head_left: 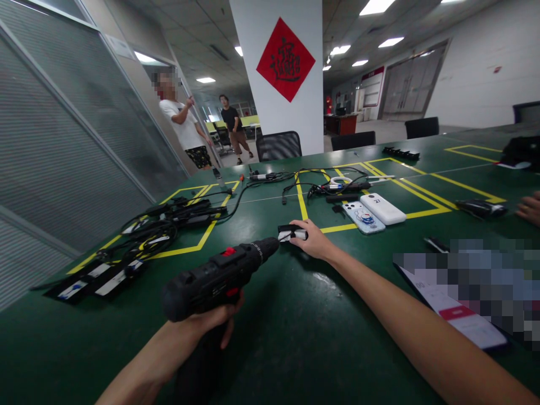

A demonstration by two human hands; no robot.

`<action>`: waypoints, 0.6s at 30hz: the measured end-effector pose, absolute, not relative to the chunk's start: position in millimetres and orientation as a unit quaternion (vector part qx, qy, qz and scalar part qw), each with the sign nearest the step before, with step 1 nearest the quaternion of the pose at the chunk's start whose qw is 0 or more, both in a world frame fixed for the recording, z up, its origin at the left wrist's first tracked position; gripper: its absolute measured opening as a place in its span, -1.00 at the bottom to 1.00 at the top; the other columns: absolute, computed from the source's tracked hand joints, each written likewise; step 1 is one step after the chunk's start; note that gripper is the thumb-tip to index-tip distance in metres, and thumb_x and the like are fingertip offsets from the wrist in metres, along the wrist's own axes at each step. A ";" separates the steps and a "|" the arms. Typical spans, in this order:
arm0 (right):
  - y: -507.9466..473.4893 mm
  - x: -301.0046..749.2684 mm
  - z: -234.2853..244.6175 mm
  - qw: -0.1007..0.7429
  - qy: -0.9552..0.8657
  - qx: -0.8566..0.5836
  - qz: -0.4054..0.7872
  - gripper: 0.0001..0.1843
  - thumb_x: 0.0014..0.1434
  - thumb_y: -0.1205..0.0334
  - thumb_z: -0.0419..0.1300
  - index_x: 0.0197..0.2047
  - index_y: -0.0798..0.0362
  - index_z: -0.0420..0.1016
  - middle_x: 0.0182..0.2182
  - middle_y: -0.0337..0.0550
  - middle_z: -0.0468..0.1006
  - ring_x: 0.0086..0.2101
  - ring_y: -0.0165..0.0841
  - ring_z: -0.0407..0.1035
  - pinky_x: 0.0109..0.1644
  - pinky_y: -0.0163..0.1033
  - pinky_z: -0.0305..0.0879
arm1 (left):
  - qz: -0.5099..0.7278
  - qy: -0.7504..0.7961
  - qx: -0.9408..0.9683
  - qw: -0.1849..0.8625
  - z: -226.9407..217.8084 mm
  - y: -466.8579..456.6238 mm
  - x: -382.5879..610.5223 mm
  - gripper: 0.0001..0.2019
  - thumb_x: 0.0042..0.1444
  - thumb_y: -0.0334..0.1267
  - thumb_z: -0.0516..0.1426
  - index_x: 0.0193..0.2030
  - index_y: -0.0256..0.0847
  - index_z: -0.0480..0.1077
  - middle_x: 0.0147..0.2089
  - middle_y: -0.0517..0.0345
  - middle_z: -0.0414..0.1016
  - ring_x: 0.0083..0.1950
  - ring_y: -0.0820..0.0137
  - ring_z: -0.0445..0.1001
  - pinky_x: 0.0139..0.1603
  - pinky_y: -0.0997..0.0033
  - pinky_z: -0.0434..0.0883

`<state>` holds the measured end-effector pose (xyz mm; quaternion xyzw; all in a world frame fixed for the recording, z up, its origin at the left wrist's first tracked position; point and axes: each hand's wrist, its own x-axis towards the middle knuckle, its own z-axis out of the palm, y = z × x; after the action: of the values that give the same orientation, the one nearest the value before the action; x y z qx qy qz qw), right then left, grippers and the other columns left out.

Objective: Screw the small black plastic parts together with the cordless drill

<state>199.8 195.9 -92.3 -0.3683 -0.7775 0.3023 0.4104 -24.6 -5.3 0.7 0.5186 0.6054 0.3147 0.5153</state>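
Head view: a black power drill (223, 274), clasped in the left hand (206, 320), points at a small black-and-white block (287, 234) pinched by the right hand (313, 240) near yellow tape (343, 228) on the green table (270, 349). Farther out lie a phone (363, 218) and black cables (192, 218).

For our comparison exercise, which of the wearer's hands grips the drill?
The left hand grips the drill; the right hand holds a small black-and-white piece.

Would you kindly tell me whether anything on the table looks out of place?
The cables at the left look untidy: they lie tangled, and one runs out across the yellow tape. No spill is evident.
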 end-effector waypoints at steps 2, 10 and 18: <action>196.2 199.6 -92.5 0.412 -0.778 -0.367 0.302 -0.49 0.02 0.20 0.25 0.07 -0.04 0.33 -0.12 -0.14 0.30 -0.16 -0.35 0.32 0.02 -0.18 0.22 | 0.319 0.601 0.524 0.512 0.9 -4.5 -24.1 -0.66 0.00 -0.07 0.13 -0.14 -0.23 0.29 -0.34 0.15 0.40 -0.55 0.42 0.34 -0.49 0.38 0.29; 196.4 199.4 -93.2 0.415 -0.777 -0.365 0.302 -0.49 0.02 0.20 0.26 0.07 -0.02 0.33 -0.12 -0.13 0.30 -0.17 -0.35 0.32 0.01 -0.19 0.23 | 0.332 0.613 0.516 0.498 7.0 -5.4 -17.9 -0.66 -0.03 -0.05 0.15 -0.17 -0.22 0.31 -0.36 0.17 0.37 -0.56 0.43 0.34 -0.51 0.39 0.31; 195.8 200.2 -92.2 0.410 -0.777 -0.371 0.301 -0.48 0.02 0.19 0.25 0.08 -0.02 0.32 -0.11 -0.13 0.31 -0.14 -0.33 0.32 0.04 -0.18 0.20 | 0.325 0.617 0.506 0.507 3.9 -4.0 -20.4 -0.65 -0.04 -0.05 0.15 -0.15 -0.18 0.30 -0.36 0.18 0.40 -0.56 0.40 0.35 -0.52 0.37 0.30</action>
<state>200.2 195.8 -92.2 -0.3707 -0.7773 0.3007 0.4097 -20.4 -4.0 3.9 0.5057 0.6171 0.3253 0.5075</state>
